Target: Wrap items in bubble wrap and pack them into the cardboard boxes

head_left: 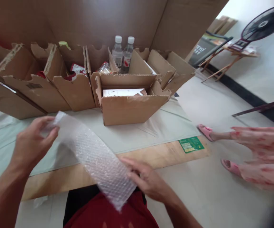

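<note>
A strip of clear bubble wrap [96, 156] stretches between my two hands above the table's near edge. My left hand [34, 142] pinches its upper end, fingers closed on the corner. My right hand [144, 179] holds the lower end near my lap, thumb against the wrap. Straight ahead stands an open cardboard box [129, 109] with a white flat item [124, 92] inside.
Several open cardboard boxes [44, 85] line the back of the table [132, 139], with two water bottles [122, 53] behind them. Another person's legs in pink slippers [232, 166] stand at the right. A fan [265, 22] and a wooden rack [222, 60] sit far right.
</note>
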A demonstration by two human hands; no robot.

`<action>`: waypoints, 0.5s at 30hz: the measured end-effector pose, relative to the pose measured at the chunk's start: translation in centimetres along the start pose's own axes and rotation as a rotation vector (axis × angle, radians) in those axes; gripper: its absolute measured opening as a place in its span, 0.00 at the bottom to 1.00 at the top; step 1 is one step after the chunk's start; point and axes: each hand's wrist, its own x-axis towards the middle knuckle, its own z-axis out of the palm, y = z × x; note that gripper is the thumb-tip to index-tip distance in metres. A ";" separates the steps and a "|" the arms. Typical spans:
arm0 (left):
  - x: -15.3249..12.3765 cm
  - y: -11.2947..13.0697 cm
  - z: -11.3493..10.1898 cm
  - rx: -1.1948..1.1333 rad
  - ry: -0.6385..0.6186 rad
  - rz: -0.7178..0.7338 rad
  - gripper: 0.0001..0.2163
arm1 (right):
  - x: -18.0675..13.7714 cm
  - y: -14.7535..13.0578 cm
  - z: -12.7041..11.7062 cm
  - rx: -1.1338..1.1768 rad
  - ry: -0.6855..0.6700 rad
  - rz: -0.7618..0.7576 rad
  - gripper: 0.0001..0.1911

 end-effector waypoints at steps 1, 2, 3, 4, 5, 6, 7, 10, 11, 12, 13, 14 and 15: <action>1.7 0.7 0.9 0.015 -0.016 0.104 0.19 | -0.1 -0.2 1.5 0.038 -0.053 0.013 0.26; 3.2 1.4 1.9 0.035 -0.043 0.196 0.19 | 0.0 -0.3 2.8 0.065 -0.089 0.026 0.24; 4.4 2.0 3.0 0.044 -0.065 0.244 0.20 | 0.1 -0.4 4.0 0.078 -0.106 0.038 0.23; 5.2 2.5 4.0 0.054 -0.077 0.284 0.22 | 0.2 -0.4 4.9 0.082 -0.105 0.048 0.22; 5.4 2.7 4.8 0.066 -0.079 0.304 0.25 | 0.3 -0.5 5.6 0.078 -0.093 0.057 0.21; 5.0 2.6 5.3 0.069 -0.074 0.322 0.27 | 0.4 -0.6 6.0 0.073 -0.077 0.064 0.20; 4.0 2.2 5.4 0.059 -0.065 0.354 0.27 | 0.5 -0.6 6.1 0.077 -0.067 0.073 0.19; -1.9 -0.1 3.8 -0.060 -0.081 0.524 0.21 | 0.9 -0.5 5.4 0.174 -0.084 0.114 0.18; -4.5 -0.9 2.9 -0.105 -0.126 0.576 0.23 | 1.0 -0.4 5.1 0.230 -0.105 0.134 0.18; -7.2 -1.5 2.0 -0.134 -0.162 0.616 0.25 | 1.2 -0.3 4.9 0.297 -0.130 0.162 0.17; -9.8 -1.9 1.1 -0.152 -0.218 0.612 0.28 | 1.4 -0.2 4.8 0.372 -0.155 0.195 0.17; -12.2 -2.1 0.5 -0.166 -0.285 0.599 0.31 | 1.7 -0.1 4.7 0.450 -0.175 0.228 0.18; -14.2 -1.9 0.1 -0.185 -0.332 0.585 0.33 | 2.0 0.0 4.8 0.528 -0.186 0.259 0.18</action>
